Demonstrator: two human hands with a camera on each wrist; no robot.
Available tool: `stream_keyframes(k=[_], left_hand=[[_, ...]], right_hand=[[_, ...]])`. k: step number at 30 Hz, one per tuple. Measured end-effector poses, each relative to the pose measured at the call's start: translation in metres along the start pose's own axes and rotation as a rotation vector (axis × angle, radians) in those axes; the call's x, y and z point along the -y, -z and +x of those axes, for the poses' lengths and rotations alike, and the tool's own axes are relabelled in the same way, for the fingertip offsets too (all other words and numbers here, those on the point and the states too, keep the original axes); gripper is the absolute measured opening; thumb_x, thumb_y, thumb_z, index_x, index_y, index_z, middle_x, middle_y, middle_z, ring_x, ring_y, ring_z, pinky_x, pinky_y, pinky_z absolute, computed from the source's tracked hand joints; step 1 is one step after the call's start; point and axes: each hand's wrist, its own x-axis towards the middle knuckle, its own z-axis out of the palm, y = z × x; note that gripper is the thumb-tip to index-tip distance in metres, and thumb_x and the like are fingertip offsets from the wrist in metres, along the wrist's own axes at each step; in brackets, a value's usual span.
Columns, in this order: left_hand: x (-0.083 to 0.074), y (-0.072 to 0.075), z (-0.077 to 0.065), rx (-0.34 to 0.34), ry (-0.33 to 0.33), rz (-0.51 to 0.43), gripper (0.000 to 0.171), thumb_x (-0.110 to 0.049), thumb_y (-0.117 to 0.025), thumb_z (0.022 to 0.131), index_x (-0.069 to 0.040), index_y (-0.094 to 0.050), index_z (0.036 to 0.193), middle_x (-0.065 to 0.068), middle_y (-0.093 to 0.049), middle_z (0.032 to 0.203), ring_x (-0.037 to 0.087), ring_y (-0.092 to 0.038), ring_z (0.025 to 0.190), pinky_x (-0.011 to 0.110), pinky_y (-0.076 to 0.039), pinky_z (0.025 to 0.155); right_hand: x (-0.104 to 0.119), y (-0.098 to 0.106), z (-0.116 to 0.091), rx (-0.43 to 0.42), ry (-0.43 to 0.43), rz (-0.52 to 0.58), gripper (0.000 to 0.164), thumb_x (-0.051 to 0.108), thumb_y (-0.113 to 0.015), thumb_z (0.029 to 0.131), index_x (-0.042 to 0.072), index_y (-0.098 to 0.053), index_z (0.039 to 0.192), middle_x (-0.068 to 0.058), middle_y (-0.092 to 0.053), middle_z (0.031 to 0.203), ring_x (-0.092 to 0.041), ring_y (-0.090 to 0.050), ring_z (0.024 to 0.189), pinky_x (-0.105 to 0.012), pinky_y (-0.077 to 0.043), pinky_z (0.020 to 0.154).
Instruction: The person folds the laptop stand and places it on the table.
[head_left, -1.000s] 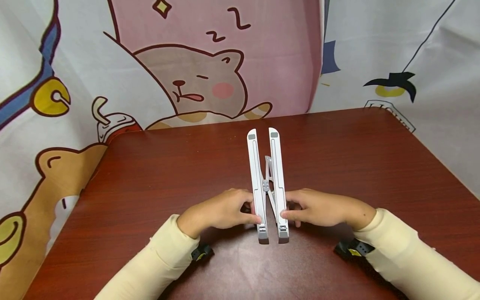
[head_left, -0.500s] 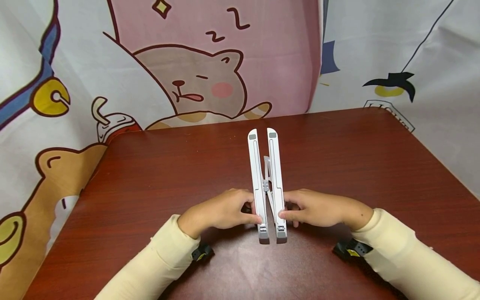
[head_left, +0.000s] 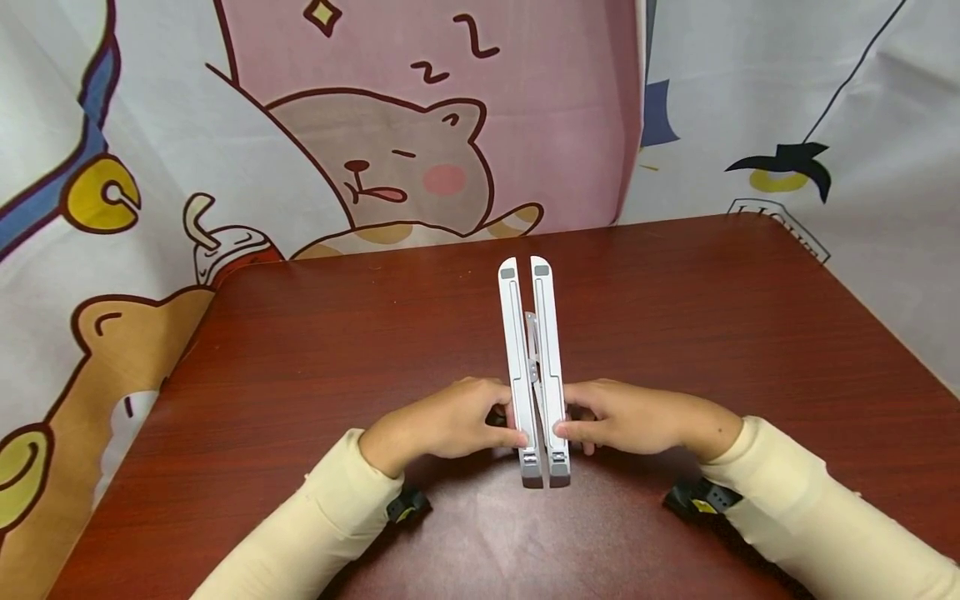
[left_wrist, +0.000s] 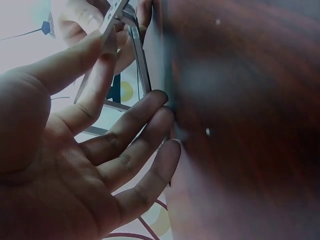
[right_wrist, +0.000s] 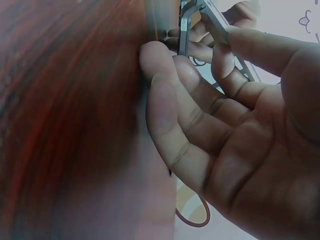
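Note:
A silver folding laptop stand [head_left: 548, 333] stands on the table in the head view, its two long bars nearly side by side with a narrow gap. Grey pads show at the far ends and grey stops at the near ends. Between the bars the hinged linkage is partly hidden. My left hand [head_left: 457, 419] pinches the left bar near its front end, thumb on top. On the other side, my right hand [head_left: 637, 417] pinches the right bar likewise. In both wrist views thumb and index finger grip the stand while the other fingers curve loosely beside it, close to the table.
The reddish-brown wooden table [head_left: 360, 333] spreads around the stand. Behind it hangs a cloth [head_left: 570, 108] printed with cartoon animals. Black wrist straps [head_left: 408, 505] sit at the cream sleeves [head_left: 322, 500].
The stand's two bars have come closer together, narrowing the gap. My right hand has shifted slightly left and my left hand slightly right, both keeping their grip.

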Motion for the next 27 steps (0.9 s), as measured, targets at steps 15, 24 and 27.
stream_keyframes(k=[15, 24, 27], left_hand=[[0.0001, -0.0026, 0.0008, -0.006, -0.021, -0.017, 0.017, -0.03, -0.076, 0.089, -0.021, -0.066, 0.078, -0.009, -0.064, 0.071, 0.002, -0.056, 0.074, 0.022, -0.046, 0.075], [-0.0009, -0.0032, 0.0009, 0.001, -0.02, -0.017, 0.017, -0.031, -0.076, 0.089, -0.021, -0.066, 0.079, -0.008, -0.064, 0.072, 0.002, -0.056, 0.073, 0.022, -0.046, 0.074], [-0.0011, -0.0028, 0.0011, 0.003, -0.021, -0.012, 0.018, -0.031, -0.075, 0.09, -0.021, -0.065, 0.078, -0.008, -0.064, 0.073, 0.002, -0.055, 0.073, 0.022, -0.045, 0.073]], right_hand=[[0.0009, -0.0022, 0.002, 0.005, 0.015, -0.003, 0.02, 0.026, -0.054, 0.104, 0.011, -0.06, 0.116, 0.0, -0.068, 0.098, -0.008, -0.064, 0.069, -0.026, -0.054, 0.067], [0.0002, -0.0031, 0.0024, 0.005, 0.021, -0.012, 0.021, 0.026, -0.054, 0.104, 0.011, -0.06, 0.116, 0.0, -0.068, 0.099, -0.008, -0.064, 0.069, -0.025, -0.053, 0.067], [0.0003, -0.0033, 0.0025, 0.001, 0.022, -0.018, 0.02, 0.026, -0.054, 0.104, 0.011, -0.06, 0.115, 0.0, -0.068, 0.097, -0.007, -0.064, 0.069, -0.025, -0.053, 0.066]])
